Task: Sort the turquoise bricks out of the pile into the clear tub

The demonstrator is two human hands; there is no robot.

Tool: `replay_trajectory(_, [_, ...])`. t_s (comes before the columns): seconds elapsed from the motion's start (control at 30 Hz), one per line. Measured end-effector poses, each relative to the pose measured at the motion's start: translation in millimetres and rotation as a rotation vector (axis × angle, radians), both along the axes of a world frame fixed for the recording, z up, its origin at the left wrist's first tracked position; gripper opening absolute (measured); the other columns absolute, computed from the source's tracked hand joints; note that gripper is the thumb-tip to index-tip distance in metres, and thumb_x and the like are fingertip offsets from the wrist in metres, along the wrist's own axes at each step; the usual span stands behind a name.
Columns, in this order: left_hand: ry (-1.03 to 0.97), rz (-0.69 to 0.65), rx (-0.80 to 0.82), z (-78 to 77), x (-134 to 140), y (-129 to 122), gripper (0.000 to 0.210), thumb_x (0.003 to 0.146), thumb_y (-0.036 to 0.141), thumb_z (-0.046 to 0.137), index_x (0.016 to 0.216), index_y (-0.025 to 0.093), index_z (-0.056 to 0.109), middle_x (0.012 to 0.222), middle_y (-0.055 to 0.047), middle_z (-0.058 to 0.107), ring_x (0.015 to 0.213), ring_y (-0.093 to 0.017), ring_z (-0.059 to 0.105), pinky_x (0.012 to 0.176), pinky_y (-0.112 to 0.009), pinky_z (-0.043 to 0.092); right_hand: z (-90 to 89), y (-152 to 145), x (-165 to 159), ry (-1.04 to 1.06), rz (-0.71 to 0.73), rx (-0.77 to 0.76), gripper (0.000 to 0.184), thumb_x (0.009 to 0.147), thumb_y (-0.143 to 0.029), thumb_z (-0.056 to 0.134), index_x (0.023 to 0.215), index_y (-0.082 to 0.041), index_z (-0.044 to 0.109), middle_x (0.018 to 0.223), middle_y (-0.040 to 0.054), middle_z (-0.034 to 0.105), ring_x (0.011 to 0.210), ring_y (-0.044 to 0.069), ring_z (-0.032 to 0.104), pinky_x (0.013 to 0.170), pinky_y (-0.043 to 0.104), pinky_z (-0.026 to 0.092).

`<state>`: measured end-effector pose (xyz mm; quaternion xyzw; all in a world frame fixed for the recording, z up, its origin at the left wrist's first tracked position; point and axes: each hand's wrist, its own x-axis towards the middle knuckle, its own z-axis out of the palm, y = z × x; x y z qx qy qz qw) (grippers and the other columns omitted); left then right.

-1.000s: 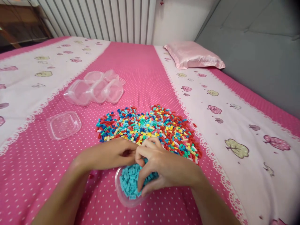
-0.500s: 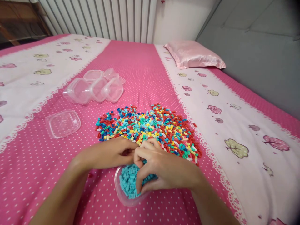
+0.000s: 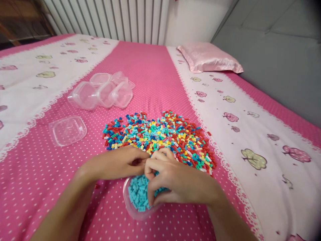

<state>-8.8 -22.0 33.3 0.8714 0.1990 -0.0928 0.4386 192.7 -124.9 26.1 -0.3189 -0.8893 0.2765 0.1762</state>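
A clear plastic container [image 3: 130, 211] holding light-blue toy bricks [image 3: 138, 192] sits on the bed in front of me. My right hand [image 3: 173, 179] arches over it, thumb and forefinger closed and reaching down among the bricks. Whatever they pinch is hidden. Just behind the container, my left hand [image 3: 125, 162] has its fingers curled inward against the right hand's fingers; their tips, and anything in them, are out of sight. Beyond both hands spreads a pile of mixed toy bricks [image 3: 155, 134] in red, blue, yellow, green and white.
Several clear containers [image 3: 107, 92] lie in a cluster at the back left. Nearer, a clear lid [image 3: 69, 130] lies flat. A stray red brick [image 3: 97, 186] is beside my left forearm. The pink dotted bedspread [image 3: 142, 67] carries a pillow [image 3: 209, 57] at the far right.
The view has shifted very slightly. Both hands stay over the container in almost the same pose, with my right fingertips a touch farther right.
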Motion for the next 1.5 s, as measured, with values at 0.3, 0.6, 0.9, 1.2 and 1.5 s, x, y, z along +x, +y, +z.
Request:
replay_trajectory(0.3, [-0.014,-0.014,0.003,-0.7,0.9,0.1,0.024,0.095,0.029,0.051,0.083,0.016,0.067,0.069,0.003,0.06,0.062,-0.011,0.051,0.056,-0.023,0.035,3.7,0.2,4.2,0.003,0.024,-0.025,0.002,0.087,-0.028,0.078,0.086,-0.027,0.078,0.098,-0.0029,0.058,0.105,0.016,0.051,0.102,0.034,0.023])
replay_trajectory(0.6, [0.001,-0.012,0.03,-1.6,-0.4,0.2,0.023,0.096,0.03,0.051,0.083,0.016,0.065,0.07,0.003,0.059,0.062,-0.01,0.05,0.056,-0.023,0.034,3.9,0.2,4.8,0.016,0.012,-0.051,0.01,0.091,-0.018,0.073,0.09,-0.026,0.079,0.099,-0.0021,0.06,0.106,0.016,0.051,0.103,0.034,0.025])
replay_trajectory(0.9, [0.003,-0.005,0.02,-1.5,-0.1,0.2,0.026,0.097,0.034,0.051,0.083,0.017,0.066,0.069,0.003,0.058,0.061,-0.01,0.049,0.055,-0.024,0.034,1.8,0.0,4.8,0.023,-0.001,-0.028,0.018,0.094,-0.015,0.068,0.091,-0.027,0.08,0.095,-0.0012,0.057,0.101,0.016,0.05,0.1,0.035,0.027])
replay_trajectory(1.2, [0.044,0.029,0.001,1.2,-1.8,0.4,0.041,0.097,0.053,0.05,0.078,0.018,0.056,0.069,0.003,0.054,0.061,-0.012,0.046,0.055,-0.025,0.031,3.1,14.8,37.6,0.536,-0.488,0.159,0.009,0.097,-0.024,0.064,0.096,-0.026,0.073,0.087,-0.0011,0.067,0.085,0.016,0.059,0.083,0.033,0.044])
replay_trajectory(1.5, [0.067,0.055,-0.026,6.4,-0.6,-3.3,0.031,0.098,0.046,0.049,0.082,0.02,0.053,0.073,0.002,0.053,0.064,-0.013,0.044,0.057,-0.026,0.031,-27.0,40.1,65.9,0.56,-1.051,0.202,0.013,0.092,-0.028,0.06,0.094,-0.023,0.071,0.088,0.0021,0.071,0.081,0.019,0.063,0.077,0.034,0.049])
